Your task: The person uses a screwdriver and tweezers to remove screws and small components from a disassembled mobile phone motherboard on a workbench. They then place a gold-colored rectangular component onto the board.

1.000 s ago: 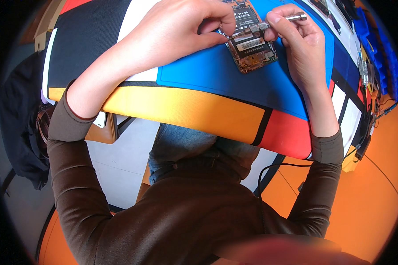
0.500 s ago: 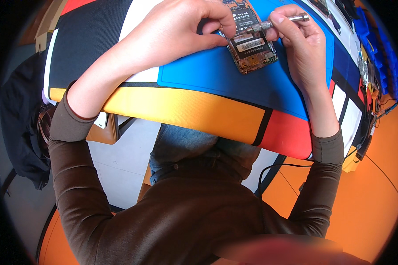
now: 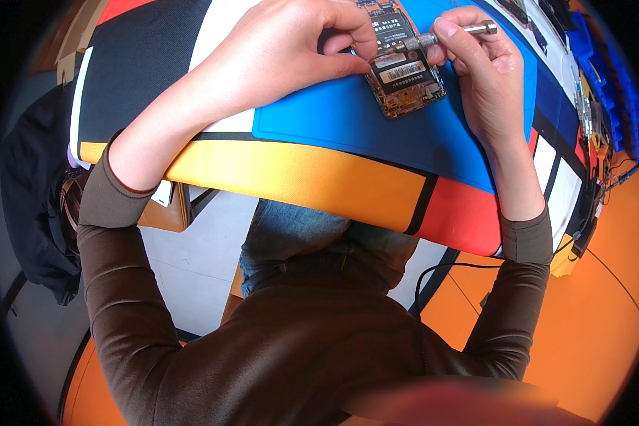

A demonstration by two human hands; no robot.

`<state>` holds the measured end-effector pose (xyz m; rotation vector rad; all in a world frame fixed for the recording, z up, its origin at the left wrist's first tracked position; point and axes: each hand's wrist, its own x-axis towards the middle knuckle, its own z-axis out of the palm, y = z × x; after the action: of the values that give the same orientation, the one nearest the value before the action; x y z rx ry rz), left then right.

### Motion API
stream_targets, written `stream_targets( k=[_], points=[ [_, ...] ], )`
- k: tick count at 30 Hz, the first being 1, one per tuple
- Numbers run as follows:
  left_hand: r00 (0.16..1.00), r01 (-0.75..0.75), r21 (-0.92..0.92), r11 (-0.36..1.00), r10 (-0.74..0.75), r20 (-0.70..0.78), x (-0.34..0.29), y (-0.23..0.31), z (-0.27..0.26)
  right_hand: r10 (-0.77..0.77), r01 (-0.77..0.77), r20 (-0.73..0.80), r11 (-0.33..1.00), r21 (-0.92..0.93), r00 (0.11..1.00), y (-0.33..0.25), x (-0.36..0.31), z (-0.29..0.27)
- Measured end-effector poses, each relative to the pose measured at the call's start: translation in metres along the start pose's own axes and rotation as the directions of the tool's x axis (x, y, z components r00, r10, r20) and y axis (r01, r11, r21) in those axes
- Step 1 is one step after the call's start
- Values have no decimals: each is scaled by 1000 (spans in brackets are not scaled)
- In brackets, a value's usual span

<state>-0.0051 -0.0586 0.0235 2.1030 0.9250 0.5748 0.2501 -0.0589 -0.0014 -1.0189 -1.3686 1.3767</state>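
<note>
An opened smartphone [image 3: 410, 89] lies tilted on a blue mat [image 3: 319, 117], with its black battery [image 3: 405, 72], labels and bare circuit boards showing. The thumb and forefinger of my left hand [image 3: 302, 46] close on the phone's left edge; their exact contact is partly hidden. In my right hand [image 3: 479, 67] is a slim silver metal tool [image 3: 426, 40] with a knurled grip, pinched between thumb and fingers. It lies low across the battery, pointing left toward my left fingertips. The very tip is too small to make out.
Beneath the mat is a cloth [image 3: 291, 170] of coloured blocks, draping over the table's near edge. Blue bins [image 3: 603, 85] and loose parts stand at the far right. A black cable [image 3: 461, 265] hangs by my right forearm. Dark clothing [image 3: 39, 192] hangs at the left.
Both hands keep nearly the same pose, with only a very slight shift at the tool and left fingertips. The phone stays in place.
</note>
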Motion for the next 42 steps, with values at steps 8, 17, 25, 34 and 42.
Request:
stream_targets(
  k=[8, 17, 25, 34, 42],
  points=[
    [1000, 0, -15, 1000, 0, 1, -1, 0, 0, -6, 6, -9, 1000, 10, 1000, 1, -1, 0],
    [1000, -6, -20, 1000, 6, 2, -1, 1, -1, -38, 38, -3, 999, 35, 999, 2, -1, -1],
    [1000, -4, -23, 1000, 4, 4, 0, 3, -1, -52, 52, 20, 999, -7, 998, 0, -2, 1],
    [1000, -16, -9, 1000, 16, 0, 0, 2, 0, -194, 211, 113, 963, -169, 974, -2, -3, -7],
    [1000, 22, -24, 999, -21, 19, -1, 2, 0, -235, 267, 175, 944, -196, 956, 3, -1, -18]
  ],
)
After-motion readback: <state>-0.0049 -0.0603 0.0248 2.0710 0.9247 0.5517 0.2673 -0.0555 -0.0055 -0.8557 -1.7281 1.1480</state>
